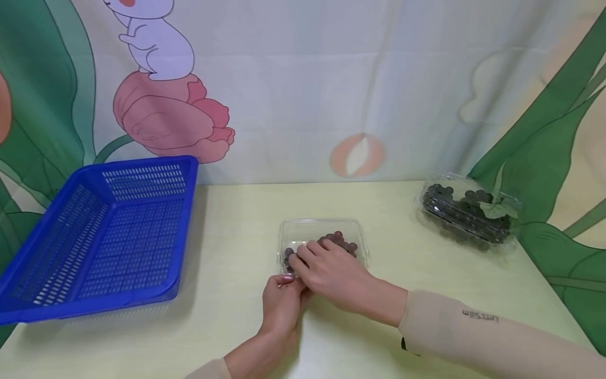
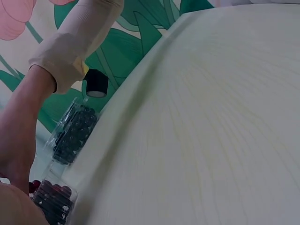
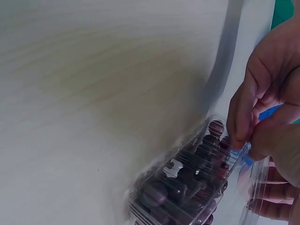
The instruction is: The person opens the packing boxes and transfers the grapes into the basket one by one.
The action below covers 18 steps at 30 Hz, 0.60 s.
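A clear plastic clamshell box point(image 1: 357, 226) of dark red grapes point(image 1: 337, 238) stands on the table in front of me. At its near left corner, my left hand point(image 1: 280, 308) pinches the rim between thumb and fingers. My right hand point(image 1: 333, 273) reaches over the box from the right. In the right wrist view its thumb is at the rim beside the left fingertips point(image 3: 240, 140), and its other fingers point(image 3: 272, 201) show through the clear lid point(image 3: 255, 187). The lid stands apart from the grape-filled base point(image 3: 176, 187). The hands hide part of the grapes in the head view.
A blue plastic basket point(image 1: 182, 252) with slotted walls stands on the left of the pale table point(image 1: 227, 337). At the back right sits another clear clamshell box point(image 1: 466, 210) of dark grapes, with a green leaf point(image 1: 497, 210). A printed curtain point(image 1: 293, 95) hangs behind the table.
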Motion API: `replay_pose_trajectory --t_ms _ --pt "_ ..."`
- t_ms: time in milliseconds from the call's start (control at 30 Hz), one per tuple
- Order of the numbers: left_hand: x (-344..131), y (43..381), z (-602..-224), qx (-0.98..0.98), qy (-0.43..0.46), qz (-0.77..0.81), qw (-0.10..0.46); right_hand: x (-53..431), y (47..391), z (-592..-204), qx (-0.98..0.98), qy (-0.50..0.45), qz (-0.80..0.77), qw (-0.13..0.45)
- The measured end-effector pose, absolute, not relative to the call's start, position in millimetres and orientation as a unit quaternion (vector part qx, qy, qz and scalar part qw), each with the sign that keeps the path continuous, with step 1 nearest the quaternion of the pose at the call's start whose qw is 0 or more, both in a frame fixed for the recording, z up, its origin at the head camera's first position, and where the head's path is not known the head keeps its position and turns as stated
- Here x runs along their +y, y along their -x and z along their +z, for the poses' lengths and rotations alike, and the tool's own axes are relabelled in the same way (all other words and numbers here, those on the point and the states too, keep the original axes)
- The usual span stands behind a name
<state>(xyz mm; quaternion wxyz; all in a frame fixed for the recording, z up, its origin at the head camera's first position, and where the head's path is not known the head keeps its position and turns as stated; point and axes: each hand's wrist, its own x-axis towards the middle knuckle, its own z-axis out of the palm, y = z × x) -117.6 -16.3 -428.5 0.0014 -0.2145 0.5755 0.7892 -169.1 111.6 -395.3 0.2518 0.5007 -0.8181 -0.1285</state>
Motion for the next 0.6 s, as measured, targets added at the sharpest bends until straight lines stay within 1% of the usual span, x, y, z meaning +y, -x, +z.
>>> replay_pose_trajectory --t_ms 100,300,467,600 --pt "-18.4 118.3 -428.6 0.592 0.209 0.778 0.009 108.2 172.1 -396.5 -0.820 -0.502 -0.123 0.246" --pt "-22.5 118.4 -429.8 0.604 0.184 0.774 0.045 107.3 172.7 -396.5 -0.817 -0.513 -0.128 0.230" --pt "-24.1 118.3 -429.2 0.616 0.180 0.765 0.054 106.2 173.3 -399.9 -0.800 -0.522 -0.142 0.259" --pt "-24.4 118.7 -426.9 0.617 0.182 0.764 0.049 103.9 175.1 -402.7 -0.790 -0.524 -0.151 0.281"
